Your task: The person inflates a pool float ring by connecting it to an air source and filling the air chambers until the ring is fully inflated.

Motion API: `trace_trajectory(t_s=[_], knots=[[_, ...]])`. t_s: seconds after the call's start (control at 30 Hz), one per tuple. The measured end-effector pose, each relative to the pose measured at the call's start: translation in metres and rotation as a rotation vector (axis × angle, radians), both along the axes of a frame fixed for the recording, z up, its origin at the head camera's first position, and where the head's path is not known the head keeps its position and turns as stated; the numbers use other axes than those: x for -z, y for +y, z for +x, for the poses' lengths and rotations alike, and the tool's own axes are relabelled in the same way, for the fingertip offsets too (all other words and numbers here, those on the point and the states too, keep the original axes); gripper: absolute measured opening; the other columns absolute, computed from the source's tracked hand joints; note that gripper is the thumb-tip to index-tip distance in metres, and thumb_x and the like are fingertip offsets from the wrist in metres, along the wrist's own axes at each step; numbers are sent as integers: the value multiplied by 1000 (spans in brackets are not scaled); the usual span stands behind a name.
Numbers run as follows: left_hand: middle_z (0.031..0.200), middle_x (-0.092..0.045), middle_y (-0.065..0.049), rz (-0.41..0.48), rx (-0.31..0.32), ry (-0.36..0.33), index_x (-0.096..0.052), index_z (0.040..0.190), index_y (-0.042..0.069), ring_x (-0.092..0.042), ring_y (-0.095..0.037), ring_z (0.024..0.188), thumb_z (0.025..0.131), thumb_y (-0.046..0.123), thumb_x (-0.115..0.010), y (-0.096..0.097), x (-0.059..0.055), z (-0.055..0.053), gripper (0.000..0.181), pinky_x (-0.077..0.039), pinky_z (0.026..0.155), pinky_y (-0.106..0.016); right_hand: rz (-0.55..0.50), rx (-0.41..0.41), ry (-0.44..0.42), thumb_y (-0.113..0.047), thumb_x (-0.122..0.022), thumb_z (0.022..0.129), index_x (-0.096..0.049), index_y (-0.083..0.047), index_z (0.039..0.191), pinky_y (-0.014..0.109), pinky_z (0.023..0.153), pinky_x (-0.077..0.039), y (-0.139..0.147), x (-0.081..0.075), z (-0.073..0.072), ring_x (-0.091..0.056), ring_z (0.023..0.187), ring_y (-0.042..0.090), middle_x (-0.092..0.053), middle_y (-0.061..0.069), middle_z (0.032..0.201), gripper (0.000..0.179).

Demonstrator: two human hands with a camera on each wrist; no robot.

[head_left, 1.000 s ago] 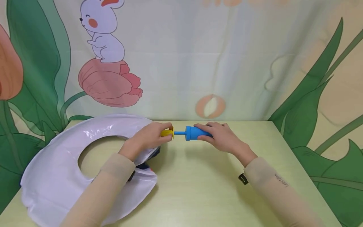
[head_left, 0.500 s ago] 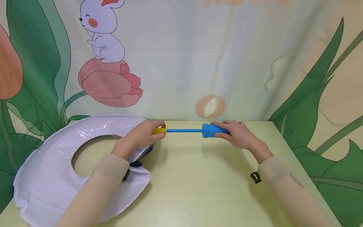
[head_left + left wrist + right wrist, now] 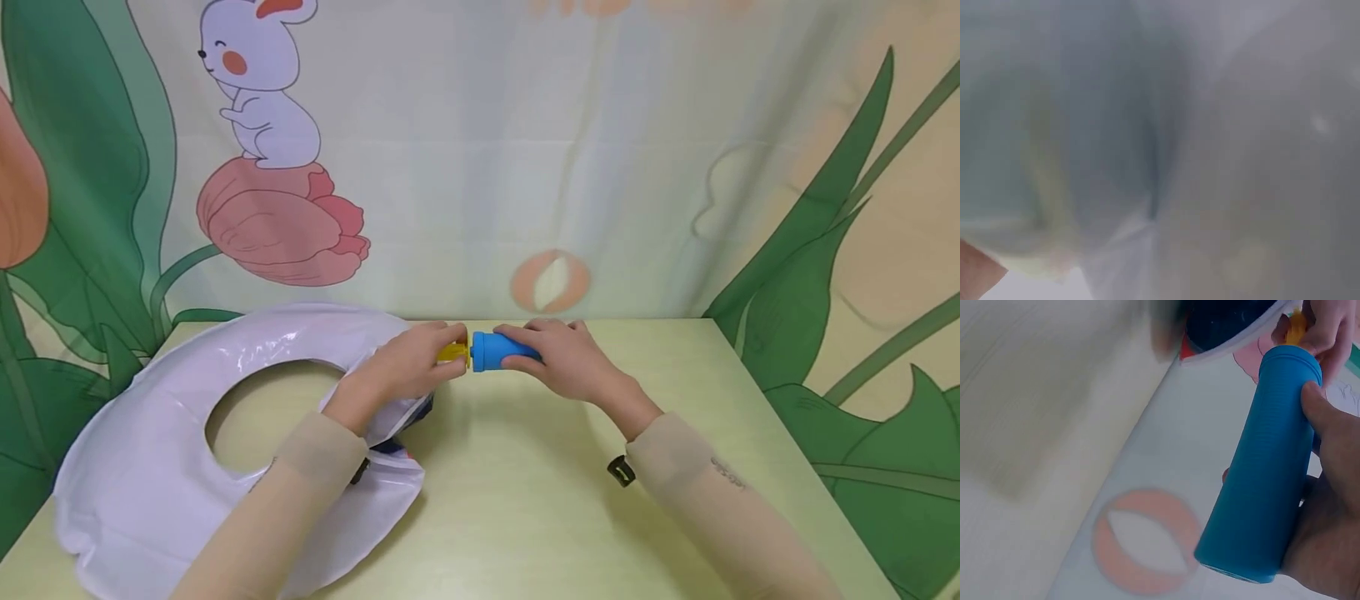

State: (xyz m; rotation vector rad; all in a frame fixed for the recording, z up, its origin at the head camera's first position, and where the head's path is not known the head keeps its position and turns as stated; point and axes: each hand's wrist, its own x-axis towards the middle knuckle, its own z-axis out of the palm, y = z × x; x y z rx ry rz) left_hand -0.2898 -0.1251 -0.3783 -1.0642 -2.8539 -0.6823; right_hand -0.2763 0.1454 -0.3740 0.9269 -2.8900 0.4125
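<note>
Between my two hands, above the table, is a hand pump with a blue barrel (image 3: 497,352) and a yellow handle (image 3: 452,352). My left hand (image 3: 414,360) grips the handle, which sits right at the barrel's end with the rod pushed in. My right hand (image 3: 562,357) holds the barrel. In the right wrist view the blue barrel (image 3: 1266,469) lies along the right thumb, and the left fingers curl about the handle. Under my left forearm lies a partly inflated white swim ring (image 3: 135,450), with dark blue showing at its folded edge. The left wrist view is blurred and filled by pale plastic.
The pale wooden table (image 3: 525,508) runs back to a hanging cloth (image 3: 450,167) printed with a rabbit, flowers and leaves. The ring covers the table's left part. A small black clip (image 3: 621,471) hangs by the right sleeve.
My hands move apart, drawing the blue rod well out, then come back together until the handle meets the barrel. The ring shifts slightly left, then back right in view.
</note>
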Motion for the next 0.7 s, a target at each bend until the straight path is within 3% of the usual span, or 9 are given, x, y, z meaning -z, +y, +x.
trace_trajectory(t_s=[0.17,0.43,0.57,0.7], knots=[[101,-62,-1,-47,-22,-50,-62,120,17,-56,-21,91,98,29,-56,-8,2,-1,25,-47,82,-39,16,15,-61,-50,-58,102,-50,-28,153,52,92,-38,1,3,-1,-60,115,26,-63,7,128,56],[95,-63,0,-1,-35,-109,-63,119,20,-57,-21,85,99,26,-56,-38,-1,-9,22,-45,80,-40,-37,44,-66,-49,-61,102,-51,-28,152,56,99,-33,45,5,-9,-54,128,31,-59,10,140,55],[94,-63,-1,9,-59,-113,-63,120,20,-57,-21,82,99,25,-56,-47,-2,-10,23,-45,78,-40,-53,62,-99,-46,-63,101,-51,-25,152,58,101,-33,64,1,-10,-54,127,35,-57,13,142,56],[92,-62,-1,18,-52,-79,-63,118,17,-56,-21,80,98,25,-56,-44,-3,-6,23,-45,77,-40,-41,59,-81,-43,-65,101,-52,-23,152,58,99,-33,70,-2,-12,-54,127,35,-58,14,141,57]])
